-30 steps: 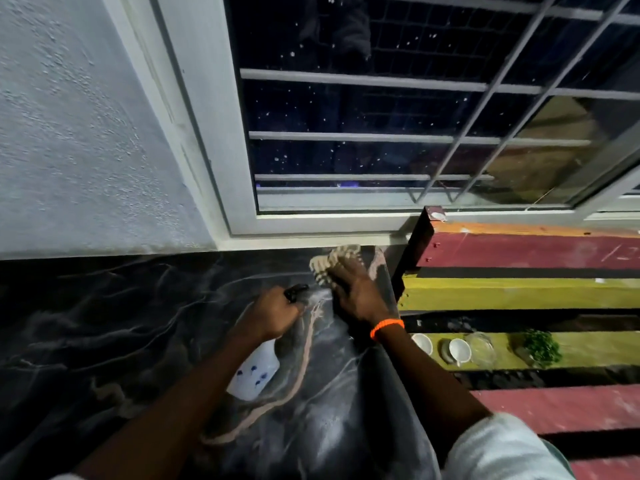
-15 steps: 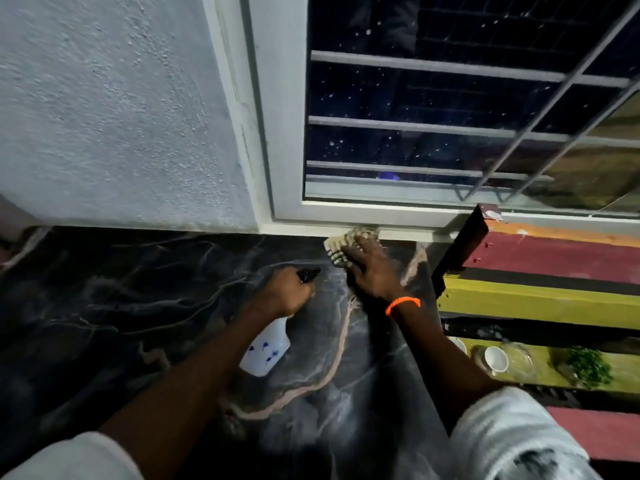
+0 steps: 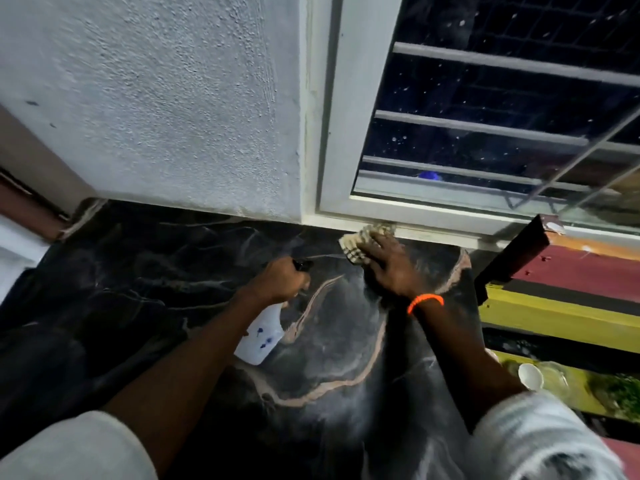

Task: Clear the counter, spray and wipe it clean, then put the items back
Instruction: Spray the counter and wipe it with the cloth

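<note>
The black marble counter point(image 3: 145, 306) with tan veins fills the lower middle of the head view. My left hand point(image 3: 282, 282) grips a white spray bottle point(image 3: 258, 339) with blue marks, its black nozzle pointing toward the back. My right hand point(image 3: 388, 265), with an orange band at the wrist, presses flat on a beige patterned cloth point(image 3: 360, 239) at the counter's back edge, under the window frame. A pale wet haze lies on the counter below my right hand.
A grey textured wall point(image 3: 156, 98) and a white barred window point(image 3: 485, 133) back the counter. To the right, lower down, are red and yellow painted shelves point(image 3: 554, 317) with white cups point(image 3: 530, 375), a glass bowl and green herbs point(image 3: 620, 393).
The view has swung left, so the hands sit further right in frame and more wall shows. My right hand has pushed the cloth up to the window frame. The left hand still holds the bottle.
</note>
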